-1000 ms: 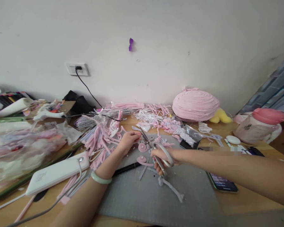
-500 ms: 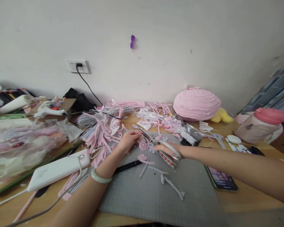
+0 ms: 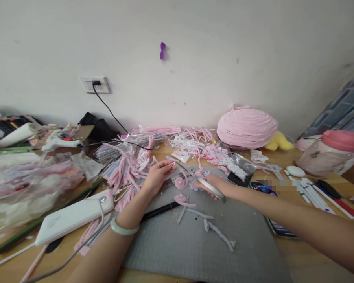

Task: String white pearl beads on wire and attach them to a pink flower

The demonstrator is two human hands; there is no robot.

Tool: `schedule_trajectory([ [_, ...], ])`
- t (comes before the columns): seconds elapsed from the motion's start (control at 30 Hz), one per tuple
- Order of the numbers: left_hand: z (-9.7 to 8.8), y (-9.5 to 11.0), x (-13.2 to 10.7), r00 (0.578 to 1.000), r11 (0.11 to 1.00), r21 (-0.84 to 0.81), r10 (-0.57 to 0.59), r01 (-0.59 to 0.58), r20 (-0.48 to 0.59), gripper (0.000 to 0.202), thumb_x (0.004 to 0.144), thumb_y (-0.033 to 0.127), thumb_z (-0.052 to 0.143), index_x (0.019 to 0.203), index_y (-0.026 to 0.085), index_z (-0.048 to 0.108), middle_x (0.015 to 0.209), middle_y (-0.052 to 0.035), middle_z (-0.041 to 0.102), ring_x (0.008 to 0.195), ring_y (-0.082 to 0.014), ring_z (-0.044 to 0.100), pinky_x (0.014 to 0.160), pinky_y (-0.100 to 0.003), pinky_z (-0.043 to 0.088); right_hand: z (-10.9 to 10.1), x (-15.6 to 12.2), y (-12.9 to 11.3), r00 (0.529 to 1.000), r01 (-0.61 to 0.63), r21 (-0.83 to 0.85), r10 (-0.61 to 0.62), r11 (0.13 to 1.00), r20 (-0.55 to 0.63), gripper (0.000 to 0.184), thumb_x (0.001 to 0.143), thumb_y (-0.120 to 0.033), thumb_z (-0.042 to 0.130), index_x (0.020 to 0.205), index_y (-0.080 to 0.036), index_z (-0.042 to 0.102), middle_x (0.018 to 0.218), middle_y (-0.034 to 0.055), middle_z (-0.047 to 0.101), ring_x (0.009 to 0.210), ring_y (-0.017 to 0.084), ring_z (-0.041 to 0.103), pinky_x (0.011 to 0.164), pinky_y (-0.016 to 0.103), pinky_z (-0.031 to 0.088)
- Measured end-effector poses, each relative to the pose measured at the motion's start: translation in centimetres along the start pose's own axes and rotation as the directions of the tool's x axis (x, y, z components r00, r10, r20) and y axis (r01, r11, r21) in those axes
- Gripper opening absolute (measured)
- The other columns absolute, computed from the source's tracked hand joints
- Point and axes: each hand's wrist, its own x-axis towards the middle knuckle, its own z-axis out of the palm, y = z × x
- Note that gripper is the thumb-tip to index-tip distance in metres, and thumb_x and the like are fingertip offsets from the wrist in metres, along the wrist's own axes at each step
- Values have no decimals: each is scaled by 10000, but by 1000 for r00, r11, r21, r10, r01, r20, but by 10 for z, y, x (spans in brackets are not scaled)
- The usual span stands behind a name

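Observation:
My right hand grips the handles of a pair of silver scissors, whose blades point up-left over the grey cutting mat. My left hand rests at the mat's far left edge with its fingers loosely curled, its fingertips close to the scissor tips, beside a heap of pink pipe cleaners. Whether it holds anything I cannot make out. Two pink coiled pieces lie between my hands. Pale cut strips lie on the mat nearer me.
A white power bank with a cable lies left. A phone lies under my right forearm. At the back stand a pink dome-shaped coil, a pink-lidded jar, bags of beads and a glue gun. Pens lie right.
My right hand has turned and lowered the scissors from a raised, tilted hold to lying flatter, close to the mat. My left hand has stayed by the pink pieces.

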Motion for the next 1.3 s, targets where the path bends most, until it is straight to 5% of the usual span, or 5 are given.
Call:
schedule_trajectory([
  [0.23, 23, -3, -24, 995, 1000, -11, -11, 13, 97, 230, 587, 239, 723, 762, 136, 614, 730, -5, 657, 739, -120, 625, 755, -239, 449, -6, -6, 12, 961, 122, -191, -164, 974, -222, 278, 643, -385, 638, 708, -115, 656, 807, 185, 671, 839, 339, 613, 699, 393, 445],
  [0.37, 38, -6, -39, 993, 1000, 7, -7, 7, 119, 209, 610, 275, 704, 727, 146, 587, 712, -9, 662, 755, -128, 626, 736, -234, 448, 1, -13, 0, 903, 232, -135, -265, 963, -339, 248, 797, -275, 505, 956, -138, 638, 1025, 129, 648, 986, 226, 576, 824, 313, 428],
  [0.57, 47, -15, -47, 990, 993, 108, 29, -44, 140, 206, 659, 318, 647, 746, 147, 573, 692, -2, 645, 646, -112, 605, 703, -249, 462, 21, -13, -12, 819, 516, 346, -333, 783, -468, 154, 777, -245, 537, 805, -152, 656, 782, 54, 688, 716, 150, 623, 651, 245, 479],
  [1.03, 41, -21, -45, 959, 845, 463, 190, -269, 210, 119, 723, 289, 563, 724, 180, 516, 676, 6, 631, 666, -158, 623, 625, -266, 466, 42, -9, -6, 741, 563, 343, -276, 751, -612, 159, 729, -189, 556, 826, -176, 681, 816, 72, 691, 707, 170, 639, 648, 291, 520],
  [1.3, 38, -21, -44, 946, 774, 555, 183, -307, 268, 56, 726, 228, 511, 700, 193, 476, 621, 42, 554, 600, -128, 562, 580, -236, 431, 41, -6, -6, 803, 517, 395, -271, 759, -531, 136, 679, -144, 552, 745, -160, 670, 677, 38, 673, 642, 162, 619, 593, 266, 489],
])
